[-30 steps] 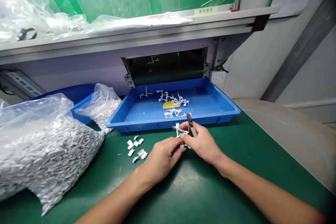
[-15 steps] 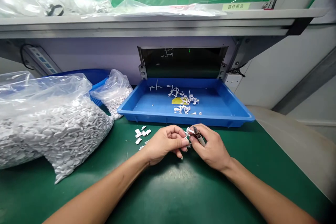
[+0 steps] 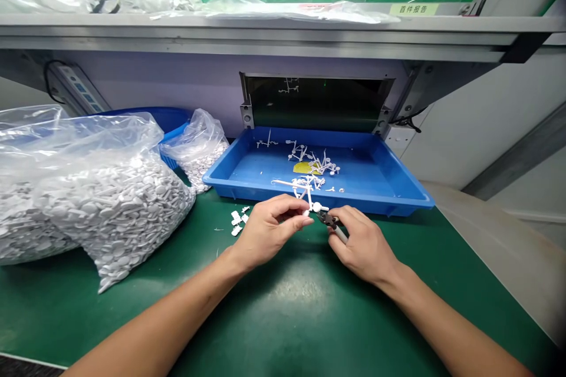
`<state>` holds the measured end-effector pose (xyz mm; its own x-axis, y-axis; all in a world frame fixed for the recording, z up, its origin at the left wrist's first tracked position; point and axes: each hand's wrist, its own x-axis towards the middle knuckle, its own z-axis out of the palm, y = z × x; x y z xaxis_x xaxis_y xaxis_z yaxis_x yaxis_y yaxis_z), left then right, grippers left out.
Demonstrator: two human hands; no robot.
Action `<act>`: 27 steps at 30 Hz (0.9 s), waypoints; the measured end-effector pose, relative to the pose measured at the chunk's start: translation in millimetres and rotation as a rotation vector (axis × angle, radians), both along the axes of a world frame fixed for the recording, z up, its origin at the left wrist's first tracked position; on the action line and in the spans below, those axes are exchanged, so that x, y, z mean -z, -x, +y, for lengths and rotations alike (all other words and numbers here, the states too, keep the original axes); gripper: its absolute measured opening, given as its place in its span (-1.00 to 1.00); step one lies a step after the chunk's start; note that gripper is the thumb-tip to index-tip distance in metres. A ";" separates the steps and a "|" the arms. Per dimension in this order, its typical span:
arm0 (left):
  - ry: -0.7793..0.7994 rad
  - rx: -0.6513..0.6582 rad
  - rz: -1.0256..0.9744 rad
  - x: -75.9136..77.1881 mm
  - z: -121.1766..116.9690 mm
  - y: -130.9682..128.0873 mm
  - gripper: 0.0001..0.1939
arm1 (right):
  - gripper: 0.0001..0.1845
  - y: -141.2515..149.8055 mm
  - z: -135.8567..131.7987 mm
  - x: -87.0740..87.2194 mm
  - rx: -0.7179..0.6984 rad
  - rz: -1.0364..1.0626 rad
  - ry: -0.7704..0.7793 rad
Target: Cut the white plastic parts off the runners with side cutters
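My left hand [image 3: 265, 231] pinches a white plastic sprue with small round parts [image 3: 308, 194], held just in front of the blue tray [image 3: 411, 193]. My right hand [image 3: 365, 242] is closed round a small cutter [image 3: 331, 222] whose jaws point at the sprue near a round part. Both hands hover over the green mat [image 3: 283, 312]. More white sprues and a yellow piece [image 3: 305, 168] lie inside the tray. A few cut white pieces [image 3: 237, 219] lie on the mat left of my left hand.
A large clear bag of white round parts [image 3: 101, 200] fills the left of the mat. A smaller bag [image 3: 198, 150] leans on a blue basket [image 3: 170, 123]. A dark machine chute [image 3: 316, 103] opens behind the tray. Crumpled plastic bags lie on the shelf [image 3: 283, 32] above.
The view shifted slightly left and down. My left hand lifted the sprue up toward the tray's front edge; my right hand drew back a little to the right with the cutter.
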<state>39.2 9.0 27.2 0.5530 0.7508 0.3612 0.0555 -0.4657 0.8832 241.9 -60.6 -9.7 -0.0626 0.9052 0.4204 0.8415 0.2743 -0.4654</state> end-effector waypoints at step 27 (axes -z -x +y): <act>-0.291 0.038 0.120 4.3 -0.2 -0.5 -0.85 | -0.77 0.8 -1.0 3.9 -0.010 -0.103 -0.030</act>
